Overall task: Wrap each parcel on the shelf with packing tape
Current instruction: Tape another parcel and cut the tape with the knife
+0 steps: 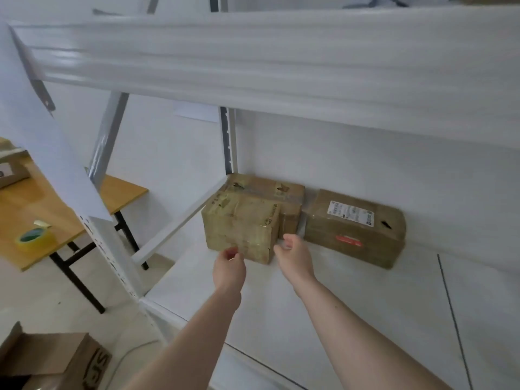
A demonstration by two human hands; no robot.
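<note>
Three cardboard parcels sit at the back of the white shelf [351, 299]. The tape-wrapped front parcel [242, 229] stands at the left, a second parcel [270, 190] behind it, and a labelled parcel [354, 229] lies to the right. My left hand [229, 266] reaches to the lower front face of the front parcel, fingers loosely curled, holding nothing I can see. By that parcel's right front corner, my right hand [294, 256] hovers with relaxed fingers, holding nothing. A roll of packing tape [35, 237] lies on the wooden table [33, 204] at the left.
The upper shelf board [281, 63] overhangs close above. A white upright post [112, 249] stands between table and shelf. An open cardboard box [53, 361] sits on the floor at the lower left. Another box [11, 170] rests on the table's far end.
</note>
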